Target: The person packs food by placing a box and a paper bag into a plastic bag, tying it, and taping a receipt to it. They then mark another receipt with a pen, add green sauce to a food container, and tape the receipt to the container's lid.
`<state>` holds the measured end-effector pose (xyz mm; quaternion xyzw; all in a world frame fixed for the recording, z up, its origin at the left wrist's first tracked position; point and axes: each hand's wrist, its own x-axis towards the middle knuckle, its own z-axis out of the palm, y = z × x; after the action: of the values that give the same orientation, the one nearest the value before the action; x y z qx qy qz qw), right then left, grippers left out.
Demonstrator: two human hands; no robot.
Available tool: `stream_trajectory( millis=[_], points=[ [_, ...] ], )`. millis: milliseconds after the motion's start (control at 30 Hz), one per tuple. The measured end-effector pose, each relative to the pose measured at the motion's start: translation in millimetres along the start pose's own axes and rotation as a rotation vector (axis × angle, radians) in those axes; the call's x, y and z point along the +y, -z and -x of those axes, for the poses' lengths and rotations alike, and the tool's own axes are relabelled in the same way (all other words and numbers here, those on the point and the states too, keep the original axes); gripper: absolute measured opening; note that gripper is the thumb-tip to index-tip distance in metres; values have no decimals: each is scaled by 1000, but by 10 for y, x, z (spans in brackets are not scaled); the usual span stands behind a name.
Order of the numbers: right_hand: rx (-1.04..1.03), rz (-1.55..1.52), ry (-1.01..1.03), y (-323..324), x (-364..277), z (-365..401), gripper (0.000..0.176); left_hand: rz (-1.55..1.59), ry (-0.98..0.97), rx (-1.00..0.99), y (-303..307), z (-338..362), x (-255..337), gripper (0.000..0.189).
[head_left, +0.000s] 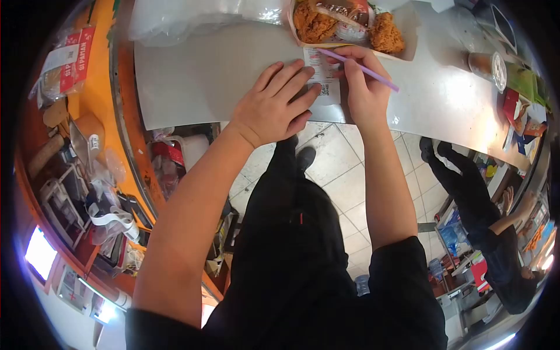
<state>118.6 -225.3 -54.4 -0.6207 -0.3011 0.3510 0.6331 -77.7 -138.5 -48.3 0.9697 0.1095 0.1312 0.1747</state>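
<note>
My right hand (pixel 367 87) grips a purple pen (pixel 380 79), its tip over the upper part of a printed receipt (pixel 324 70) with a QR code. The paper lies on the metal counter (pixel 192 76). Flat on the counter, my left hand (pixel 277 102) has its fingers spread, the fingertips at the receipt's left edge. Just beyond the paper stands an open food box (pixel 413 35). Pieces of fried chicken (pixel 315 23) and a wrapped packet (pixel 350 14) are inside it.
Clear plastic bags (pixel 175 20) lie at the back left. A lidded cup (pixel 489 67) stands on the right, near red boxes (pixel 516 111). An orange counter (pixel 96 35) holding packets and tools runs along the left. Another person (pixel 496 233) stands at the far right.
</note>
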Motion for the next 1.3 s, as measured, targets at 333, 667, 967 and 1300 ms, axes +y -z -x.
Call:
stream_trajectory(
  millis=[333,667,967,1300],
  points=[
    [82,238,77,-133,56,19,14,-92,-66,28,-41,19,-23,48],
    [83,449,212,-146,69,31,13,-93,-49,57,-69,13,-5,45],
    [153,313,72,-183,39,188,11,-112,-49,57,-51,11,-24,37],
    [206,529,240,-238,113,224,12,-82,-53,2,-46,24,-29,42]
  ],
)
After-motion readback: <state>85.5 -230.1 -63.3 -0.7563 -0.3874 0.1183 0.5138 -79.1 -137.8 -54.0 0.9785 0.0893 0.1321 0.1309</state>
